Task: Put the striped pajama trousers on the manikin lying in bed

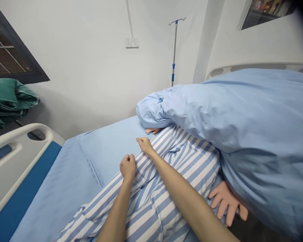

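Observation:
My left hand (128,167) is closed in a fist at the far edge of the blue-and-white striped trousers (189,158) of a figure lying on the bed. Beyond it and to the right, my right hand (144,145) is also closed, against the same trouser leg nearer the hip. What the curled fingers hold, if anything, is hidden. A light blue quilt (232,114) is heaped over the figure's upper body. From under it stick out a stiff, doll-like near hand (228,203) with spread fingers and part of a far hand (154,130).
The bed (65,181) has a light blue sheet and a pale end board (22,141) at left. Folded green cloth (10,101) lies beyond that board. A drip stand (175,50) rises behind the bed, near a wall socket (131,42). Another board (227,70) stands behind the quilt.

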`<act>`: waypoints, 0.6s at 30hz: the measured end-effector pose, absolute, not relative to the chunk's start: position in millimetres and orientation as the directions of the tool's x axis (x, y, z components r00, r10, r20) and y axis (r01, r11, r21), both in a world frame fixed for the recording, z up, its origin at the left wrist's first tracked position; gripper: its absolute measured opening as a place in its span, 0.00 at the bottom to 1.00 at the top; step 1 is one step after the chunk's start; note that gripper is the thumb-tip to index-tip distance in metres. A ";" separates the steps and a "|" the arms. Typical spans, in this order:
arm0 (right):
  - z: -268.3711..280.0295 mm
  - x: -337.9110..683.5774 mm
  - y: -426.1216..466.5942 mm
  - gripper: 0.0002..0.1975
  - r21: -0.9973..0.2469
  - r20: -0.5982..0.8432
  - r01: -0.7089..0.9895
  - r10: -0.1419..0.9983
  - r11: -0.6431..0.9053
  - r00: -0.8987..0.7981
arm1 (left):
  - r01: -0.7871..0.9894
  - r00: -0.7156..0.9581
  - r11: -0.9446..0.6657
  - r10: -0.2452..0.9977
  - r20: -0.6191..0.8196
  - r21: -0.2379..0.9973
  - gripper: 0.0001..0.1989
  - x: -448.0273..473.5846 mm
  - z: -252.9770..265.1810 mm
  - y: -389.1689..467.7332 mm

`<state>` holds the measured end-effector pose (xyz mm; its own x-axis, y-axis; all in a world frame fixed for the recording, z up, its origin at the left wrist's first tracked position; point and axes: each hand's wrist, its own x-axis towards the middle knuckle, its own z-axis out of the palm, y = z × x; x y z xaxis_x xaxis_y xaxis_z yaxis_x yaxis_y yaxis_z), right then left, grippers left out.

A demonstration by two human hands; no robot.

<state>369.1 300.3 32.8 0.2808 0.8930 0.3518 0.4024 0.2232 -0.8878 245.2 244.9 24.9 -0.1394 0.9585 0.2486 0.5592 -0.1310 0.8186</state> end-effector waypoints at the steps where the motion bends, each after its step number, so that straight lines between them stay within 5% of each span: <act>1: 33.4 368.1 299.2 0.17 -0.887 0.355 0.405 0.890 0.222 0.287 | 0.554 -0.129 -0.131 0.962 0.240 0.822 0.15 245.1 26.2 244.0; 9: 36.9 368.1 295.5 0.18 -0.907 0.335 0.367 0.880 0.205 0.336 | 0.481 0.137 -0.103 0.990 0.042 0.871 0.14 229.9 52.3 253.3; 18: 36.0 370.4 294.4 0.18 -0.898 0.355 0.381 0.874 0.220 0.332 | 0.205 -0.089 -0.190 0.973 0.211 0.960 0.14 281.7 46.9 267.8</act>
<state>370.4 294.4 36.0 0.3322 0.8738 0.3551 0.3809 0.2202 -0.8980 281.7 267.8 46.9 -0.0889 0.9733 0.2115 0.2047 -0.1899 0.9602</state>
